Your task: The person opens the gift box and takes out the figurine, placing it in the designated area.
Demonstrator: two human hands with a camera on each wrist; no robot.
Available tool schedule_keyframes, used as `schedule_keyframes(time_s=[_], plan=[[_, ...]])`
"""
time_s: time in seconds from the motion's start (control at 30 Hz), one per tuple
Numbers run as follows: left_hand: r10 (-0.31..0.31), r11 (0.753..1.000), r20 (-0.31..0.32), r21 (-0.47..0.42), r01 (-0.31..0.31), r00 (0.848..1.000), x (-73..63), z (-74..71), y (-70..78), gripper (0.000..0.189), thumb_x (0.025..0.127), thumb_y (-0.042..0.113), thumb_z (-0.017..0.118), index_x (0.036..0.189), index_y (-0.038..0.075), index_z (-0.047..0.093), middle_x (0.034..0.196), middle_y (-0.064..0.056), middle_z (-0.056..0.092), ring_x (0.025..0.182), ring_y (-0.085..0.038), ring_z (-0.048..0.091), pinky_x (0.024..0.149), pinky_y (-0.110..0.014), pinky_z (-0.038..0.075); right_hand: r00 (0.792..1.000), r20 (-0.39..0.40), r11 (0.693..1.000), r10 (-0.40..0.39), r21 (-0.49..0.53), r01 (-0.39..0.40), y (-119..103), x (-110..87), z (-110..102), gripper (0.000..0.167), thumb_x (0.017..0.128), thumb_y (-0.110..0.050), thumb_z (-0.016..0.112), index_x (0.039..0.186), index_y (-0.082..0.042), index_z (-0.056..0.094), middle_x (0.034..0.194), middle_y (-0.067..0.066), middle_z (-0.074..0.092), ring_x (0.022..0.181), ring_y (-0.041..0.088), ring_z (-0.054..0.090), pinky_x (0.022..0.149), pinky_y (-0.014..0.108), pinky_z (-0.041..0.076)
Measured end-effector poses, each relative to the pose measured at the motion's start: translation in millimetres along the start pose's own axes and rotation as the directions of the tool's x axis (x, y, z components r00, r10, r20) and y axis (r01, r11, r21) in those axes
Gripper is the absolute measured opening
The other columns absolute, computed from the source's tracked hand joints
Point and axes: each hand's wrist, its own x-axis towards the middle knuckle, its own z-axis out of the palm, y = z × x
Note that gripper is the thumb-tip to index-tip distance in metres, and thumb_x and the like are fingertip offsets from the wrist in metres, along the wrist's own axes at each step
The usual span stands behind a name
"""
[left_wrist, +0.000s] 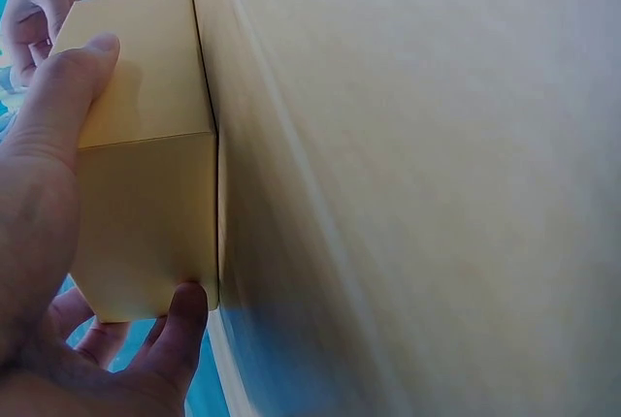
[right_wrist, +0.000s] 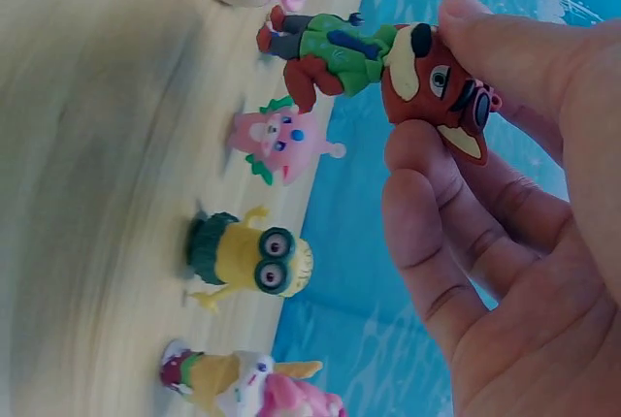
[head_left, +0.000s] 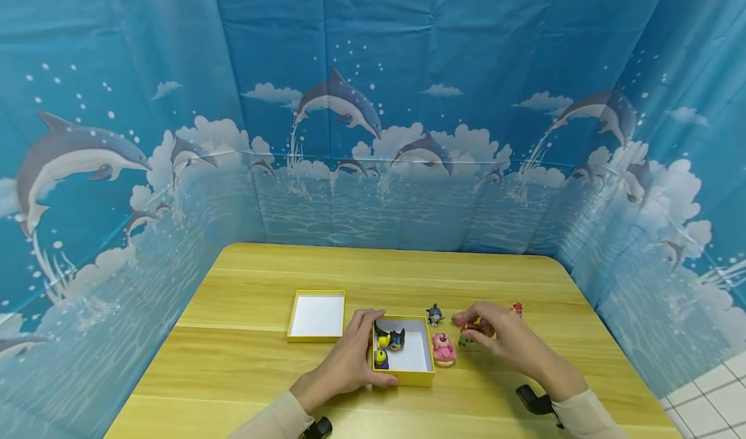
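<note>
My left hand (head_left: 350, 356) grips the open yellow box (head_left: 410, 379) at its left side, with the thumb (left_wrist: 73, 87) on one wall and fingers round the far corner. Inside the box, along its left, lie a black figurine (head_left: 397, 340) and a small yellow-and-dark one (head_left: 381, 359). My right hand (head_left: 515, 338) pinches a fox figurine (right_wrist: 354, 56) by its head between thumb and fingers. The fox wears a green shirt and dark tie; its feet point to the tabletop. Just left of this hand sits a pink bear figurine (head_left: 443, 351).
A yellow-rimmed lid (head_left: 317, 316) lies left of the box. Behind the pink bear stands a grey figurine (head_left: 434, 315). Beyond the right hand is a red-topped figurine (head_left: 517, 308). The right wrist view shows a pink figurine (right_wrist: 277, 141), a yellow goggled one (right_wrist: 252, 257) and an ice-cream-cone one (right_wrist: 218, 378).
</note>
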Motion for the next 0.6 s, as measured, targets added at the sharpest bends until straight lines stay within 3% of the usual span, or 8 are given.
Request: schedule_keyframes(time_s=[0.23,0.6], plan=[[0.002,1.0,-0.002,0.011,-0.002,1.0,0.3,0.6,-1.5,0.134,0.078,0.059,0.109,0.18,0.012,0.036,0.174,-0.011,0.044,0.154,-0.03,0.058,0.13,-0.052,0.056,0.999,0.045,1.0,0.02,-0.018,-0.019,5,-2.7,6,0.02,0.102,-0.008,0.089,0.115,-0.018,0.079,0.128,0.01,0.087,0.085,-0.002,0.061,0.068,0.023,0.053],[0.005,1.0,0.002,-0.002,-0.005,1.0,-0.5,-0.4,-0.3,0.134,0.077,0.057,0.11,0.18,0.012,0.036,0.175,-0.013,0.044,0.155,-0.031,0.057,0.132,-0.053,0.054,0.995,0.079,0.998,0.056,-0.035,-0.053,9,-6.5,11,0.017,0.102,-0.011,0.09,0.112,-0.015,0.077,0.109,-0.008,0.078,0.082,-0.002,0.052,0.068,0.022,0.05]])
